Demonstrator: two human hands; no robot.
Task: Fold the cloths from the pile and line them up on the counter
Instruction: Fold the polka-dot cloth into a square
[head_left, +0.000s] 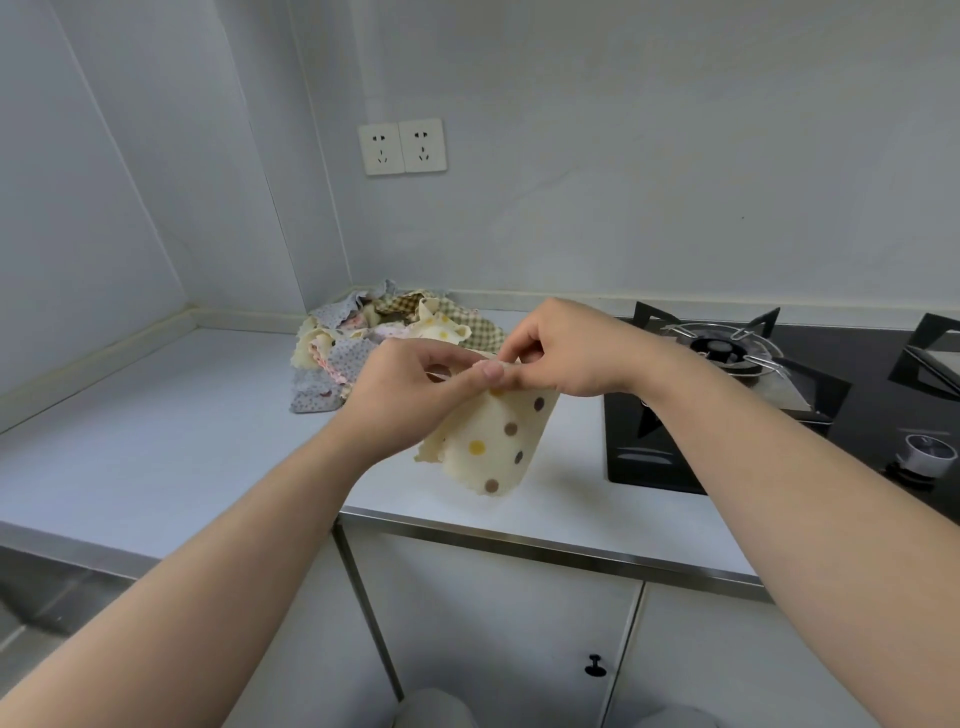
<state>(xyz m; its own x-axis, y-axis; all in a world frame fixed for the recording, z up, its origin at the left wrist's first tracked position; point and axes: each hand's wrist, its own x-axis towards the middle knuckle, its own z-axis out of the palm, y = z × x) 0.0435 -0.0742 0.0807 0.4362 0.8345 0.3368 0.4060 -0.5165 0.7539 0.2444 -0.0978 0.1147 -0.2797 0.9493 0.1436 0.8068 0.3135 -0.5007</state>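
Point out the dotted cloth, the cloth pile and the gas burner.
dotted cloth (498, 441), head view, on its hanging front face.
cloth pile (353, 356), head view, on the grey cloth at its middle.
burner (719, 347), head view, on its dark centre cap.

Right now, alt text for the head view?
A left hand and right hand pinch the top edge of a cream polka-dot cloth, holding it above a white counter. A pile of unfolded cloths lies behind them; a gas hob sits to the right.
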